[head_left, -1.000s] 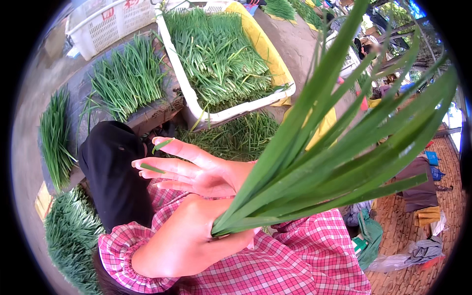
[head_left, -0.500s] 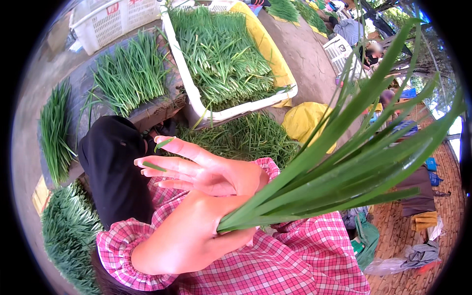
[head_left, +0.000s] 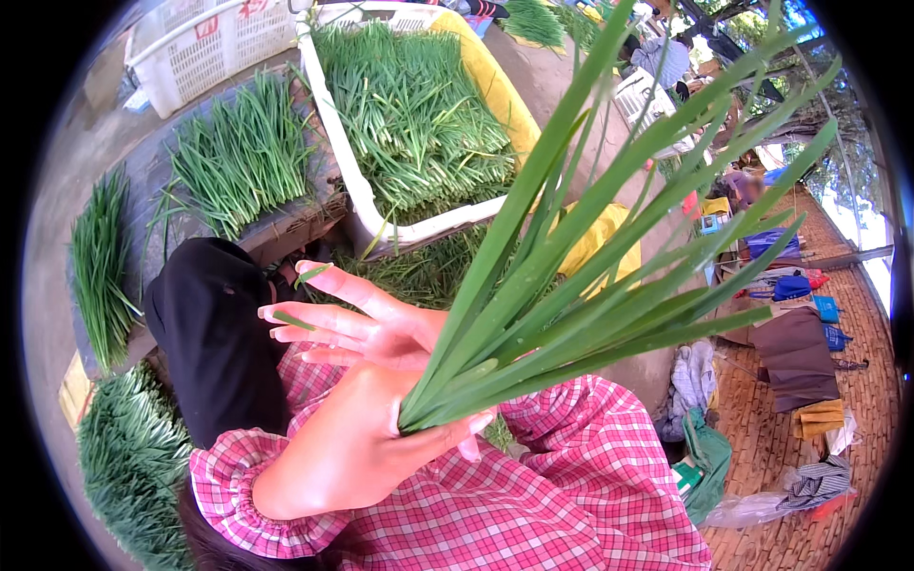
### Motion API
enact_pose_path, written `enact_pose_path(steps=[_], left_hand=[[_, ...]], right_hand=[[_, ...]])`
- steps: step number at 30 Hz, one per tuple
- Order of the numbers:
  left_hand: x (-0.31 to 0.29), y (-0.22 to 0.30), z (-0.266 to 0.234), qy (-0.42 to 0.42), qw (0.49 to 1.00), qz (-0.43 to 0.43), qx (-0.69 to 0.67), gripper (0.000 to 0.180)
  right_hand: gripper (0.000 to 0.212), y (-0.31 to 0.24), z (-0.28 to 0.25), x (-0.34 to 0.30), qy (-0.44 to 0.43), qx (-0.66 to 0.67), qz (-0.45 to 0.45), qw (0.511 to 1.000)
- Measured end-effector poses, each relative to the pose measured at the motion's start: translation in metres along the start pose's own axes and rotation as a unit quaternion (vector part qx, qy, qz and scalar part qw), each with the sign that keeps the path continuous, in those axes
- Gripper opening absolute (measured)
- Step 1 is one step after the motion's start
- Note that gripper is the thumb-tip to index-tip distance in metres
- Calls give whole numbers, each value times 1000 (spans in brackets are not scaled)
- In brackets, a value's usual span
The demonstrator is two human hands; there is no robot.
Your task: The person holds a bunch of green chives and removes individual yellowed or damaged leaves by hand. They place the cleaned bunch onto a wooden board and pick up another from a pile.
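Head view: left hand [head_left: 347, 447] grips long flat green leaves [head_left: 505, 357], not yet set down; right hand [head_left: 381, 328] open; yellow-lined white plastic crate [head_left: 438, 228] already heaped.

Green cloth [head_left: 709, 466] beside grey cloth [head_left: 693, 379]; striped cloth [head_left: 817, 483] on brick paving [head_left: 750, 433]; blue bag [head_left: 825, 308] near brown sheet [head_left: 798, 357].

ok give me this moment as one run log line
left hand: holds green leaf bunch | right hand: open, leaf scraps on fingers | nearby: white crate of greens
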State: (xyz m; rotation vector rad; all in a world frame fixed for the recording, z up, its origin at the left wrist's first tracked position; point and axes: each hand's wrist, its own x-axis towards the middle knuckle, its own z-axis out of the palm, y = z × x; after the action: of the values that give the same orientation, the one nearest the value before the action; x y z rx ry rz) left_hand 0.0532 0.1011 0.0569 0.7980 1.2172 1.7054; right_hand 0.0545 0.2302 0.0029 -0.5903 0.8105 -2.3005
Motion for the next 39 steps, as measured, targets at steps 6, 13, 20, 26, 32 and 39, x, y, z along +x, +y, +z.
enact_pose_path(steps=[6, 13, 20, 26, 32, 39], left_hand=[[9, -5, 7, -10, 999, -29, -24, 12], [19, -7, 7, 4, 997, -63, -44, 24], [11, 17, -4, 134, 983, -62, -111, 42], [-8, 26, -20, 228, 971, 44, -57, 29], [-68, 44, -49, 350, 928, 112, 67, 37], [-114, 30, -60, 508, 759, -52, 404, 22]], right_hand=[[88, 12, -17, -15, -12, -18, -21, 1000], [91, -4, -18, -36, 98, -69, -20, 993], [114, -10, -22, -58, 139, -70, -103, 982], [100, 8, -43, -80, 162, -43, -139, 976], [101, 14, -56, -80, 174, 1, -143, 974], [102, 8, -69, -128, 255, 8, -169, 952]])
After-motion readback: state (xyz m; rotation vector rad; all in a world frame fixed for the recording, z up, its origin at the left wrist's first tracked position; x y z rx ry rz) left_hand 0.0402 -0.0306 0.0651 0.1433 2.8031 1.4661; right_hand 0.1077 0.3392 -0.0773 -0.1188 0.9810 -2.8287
